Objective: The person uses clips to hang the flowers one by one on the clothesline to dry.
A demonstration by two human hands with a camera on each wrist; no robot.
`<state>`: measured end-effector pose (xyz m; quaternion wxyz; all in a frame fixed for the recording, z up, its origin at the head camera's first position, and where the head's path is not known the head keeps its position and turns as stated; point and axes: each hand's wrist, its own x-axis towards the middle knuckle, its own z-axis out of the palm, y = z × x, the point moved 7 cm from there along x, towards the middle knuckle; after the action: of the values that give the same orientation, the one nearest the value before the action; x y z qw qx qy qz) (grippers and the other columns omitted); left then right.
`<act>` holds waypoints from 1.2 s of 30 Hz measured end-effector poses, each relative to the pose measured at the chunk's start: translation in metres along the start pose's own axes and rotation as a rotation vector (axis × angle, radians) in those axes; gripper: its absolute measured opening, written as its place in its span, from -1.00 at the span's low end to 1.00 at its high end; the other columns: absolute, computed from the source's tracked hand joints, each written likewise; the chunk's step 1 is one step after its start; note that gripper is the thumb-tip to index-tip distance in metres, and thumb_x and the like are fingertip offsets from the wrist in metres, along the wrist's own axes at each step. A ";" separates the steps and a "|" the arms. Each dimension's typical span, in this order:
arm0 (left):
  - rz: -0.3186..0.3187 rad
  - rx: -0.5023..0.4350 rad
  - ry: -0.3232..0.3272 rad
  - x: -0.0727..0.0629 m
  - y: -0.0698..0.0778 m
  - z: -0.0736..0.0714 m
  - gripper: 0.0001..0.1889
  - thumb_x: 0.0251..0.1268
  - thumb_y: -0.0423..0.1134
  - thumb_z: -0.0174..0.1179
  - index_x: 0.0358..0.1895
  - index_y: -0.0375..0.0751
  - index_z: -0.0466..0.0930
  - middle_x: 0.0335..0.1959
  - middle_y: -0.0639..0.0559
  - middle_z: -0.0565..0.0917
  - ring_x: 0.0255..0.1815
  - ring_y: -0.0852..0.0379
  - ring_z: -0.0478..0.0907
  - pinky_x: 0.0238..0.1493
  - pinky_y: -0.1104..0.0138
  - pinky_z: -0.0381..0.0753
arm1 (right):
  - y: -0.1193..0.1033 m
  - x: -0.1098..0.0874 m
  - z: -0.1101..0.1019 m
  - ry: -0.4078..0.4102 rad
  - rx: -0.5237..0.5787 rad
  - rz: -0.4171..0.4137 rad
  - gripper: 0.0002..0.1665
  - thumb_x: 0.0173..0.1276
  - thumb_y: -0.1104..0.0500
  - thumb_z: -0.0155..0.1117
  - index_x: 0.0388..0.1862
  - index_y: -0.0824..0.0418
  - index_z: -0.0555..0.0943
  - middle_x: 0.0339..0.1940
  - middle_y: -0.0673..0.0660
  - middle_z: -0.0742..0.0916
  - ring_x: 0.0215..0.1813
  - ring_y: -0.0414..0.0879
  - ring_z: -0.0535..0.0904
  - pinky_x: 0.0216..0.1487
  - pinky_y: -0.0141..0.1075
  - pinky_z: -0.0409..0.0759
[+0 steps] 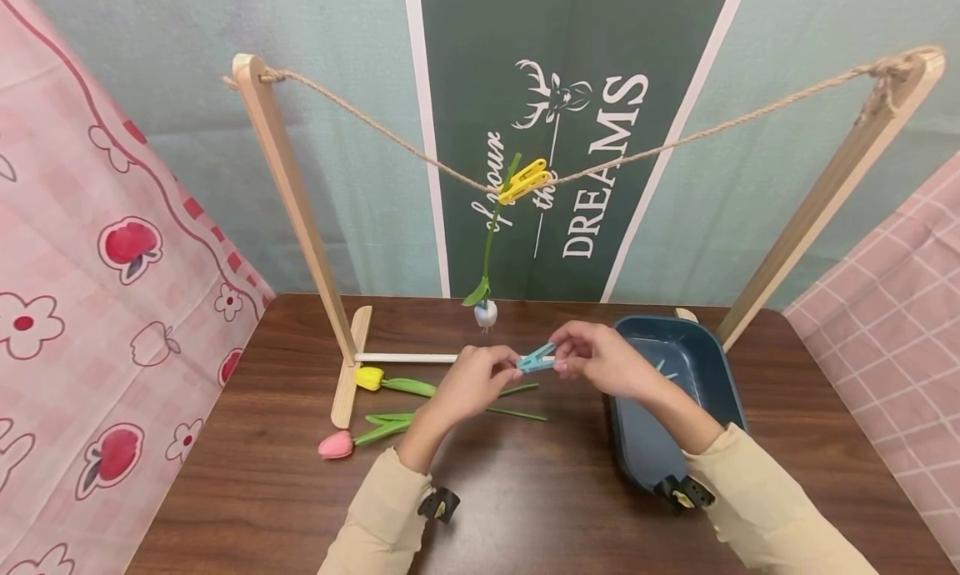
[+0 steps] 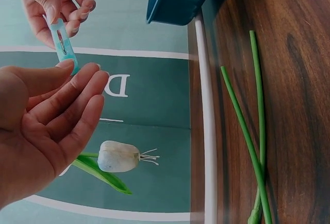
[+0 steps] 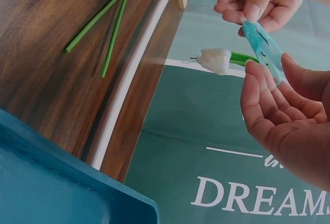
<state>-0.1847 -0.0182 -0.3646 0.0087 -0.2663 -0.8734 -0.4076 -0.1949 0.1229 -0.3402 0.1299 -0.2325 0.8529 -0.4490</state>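
Observation:
Between my two hands is a light blue clothespin [image 1: 536, 358], held above the table. My left hand [image 1: 474, 381] pinches one end of it between thumb and fingers. The other end is pinched by my right hand [image 1: 600, 360]. Behind them a white tulip [image 1: 486, 314] hangs head down from a twine line [image 1: 637, 156], its stem clipped by a yellow clothespin [image 1: 525, 182]. On the table, left of and below my left hand, lie a yellow tulip [image 1: 369, 378] and a pink tulip [image 1: 336, 445]; the left forearm hides part of their stems.
A dark blue basin [image 1: 637, 450] stands under my right forearm, with light blue pieces inside. Wooden posts, left [image 1: 296, 200] and right [image 1: 825, 192], carry the twine. A white rod [image 1: 405, 358] runs low between them. Printed cloths hang around the brown table [image 1: 525, 508].

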 end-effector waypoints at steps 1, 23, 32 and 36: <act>-0.002 -0.003 0.000 0.000 0.000 0.000 -0.95 0.14 -0.37 0.23 -0.34 -0.28 0.61 -0.54 0.01 0.64 -0.57 0.28 0.42 -0.50 0.44 0.40 | 0.000 0.000 0.000 0.002 -0.002 -0.002 -0.76 0.14 0.46 0.24 -0.18 0.43 0.50 -0.47 0.12 0.61 -0.45 -0.08 0.54 -0.39 -0.31 0.56; -0.052 -0.013 0.007 -0.002 -0.005 -0.007 -0.87 0.20 -0.32 0.19 -0.22 -0.26 0.63 -0.44 0.06 0.65 -0.50 0.28 0.48 -0.43 0.44 0.45 | -0.006 0.001 -0.012 0.071 -0.051 0.012 -0.79 0.15 0.49 0.21 -0.21 0.43 0.51 -0.49 0.17 0.61 -0.48 -0.03 0.57 -0.41 -0.32 0.58; -0.061 -0.013 0.004 -0.006 -0.011 -0.010 -0.87 0.22 -0.30 0.17 -0.21 -0.24 0.63 -0.41 0.00 0.66 -0.48 0.27 0.49 -0.38 0.41 0.47 | -0.008 -0.001 -0.027 0.125 -0.062 -0.003 -0.81 0.16 0.46 0.22 -0.21 0.42 0.51 -0.49 0.16 0.61 -0.47 -0.06 0.58 -0.43 -0.34 0.57; -0.070 -0.018 -0.011 -0.008 -0.013 -0.010 -0.85 0.23 -0.30 0.16 -0.19 -0.25 0.62 -0.40 0.03 0.66 -0.47 0.27 0.49 -0.38 0.42 0.47 | -0.009 -0.001 -0.032 0.149 -0.068 -0.003 -0.82 0.16 0.46 0.21 -0.22 0.40 0.52 -0.48 0.19 0.61 -0.46 -0.01 0.58 -0.45 -0.33 0.55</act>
<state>-0.1865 -0.0358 -0.3690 -0.0128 -0.2378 -0.8785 -0.4140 -0.2050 0.1414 -0.3147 0.0572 -0.2041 0.8746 -0.4361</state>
